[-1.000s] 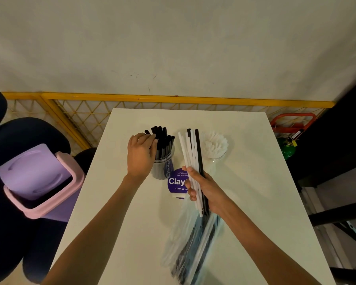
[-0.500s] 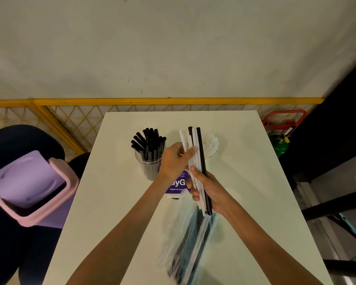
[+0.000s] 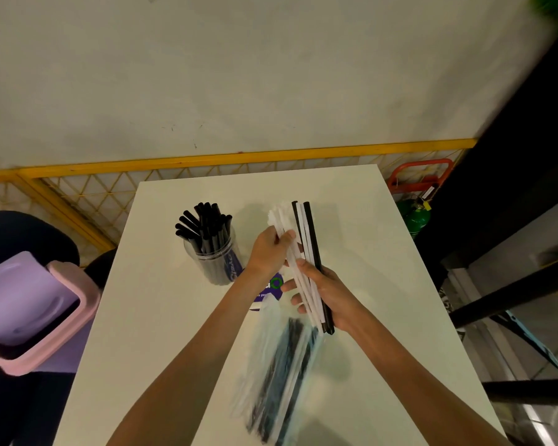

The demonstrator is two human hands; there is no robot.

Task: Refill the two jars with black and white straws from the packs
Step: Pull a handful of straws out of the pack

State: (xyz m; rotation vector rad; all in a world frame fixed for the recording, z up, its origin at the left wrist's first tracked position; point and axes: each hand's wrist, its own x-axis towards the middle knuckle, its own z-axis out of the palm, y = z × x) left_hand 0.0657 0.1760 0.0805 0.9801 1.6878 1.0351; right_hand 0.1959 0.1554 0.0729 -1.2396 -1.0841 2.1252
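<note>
A clear jar (image 3: 214,259) full of black straws stands at the table's middle left. My right hand (image 3: 326,294) is closed around a mixed bundle of black and white straws (image 3: 310,252), their tips pointing away from me. My left hand (image 3: 269,249) pinches white straws at the left side of that bundle. The second jar, with white straws, is almost wholly hidden behind the bundle and my left hand. A clear plastic pack (image 3: 281,378) with black and white straws lies blurred on the table near me.
The white table (image 3: 161,317) carries a purple round label (image 3: 271,289) under my hands. A pink and purple bin (image 3: 29,310) stands left of the table. A yellow mesh fence (image 3: 87,194) runs behind, and a red cart and green cylinder (image 3: 416,214) sit at the right.
My left hand left the black-straw jar, crossed right and took hold of white straws in the bundle. The view shifted so the table sits more to the right.
</note>
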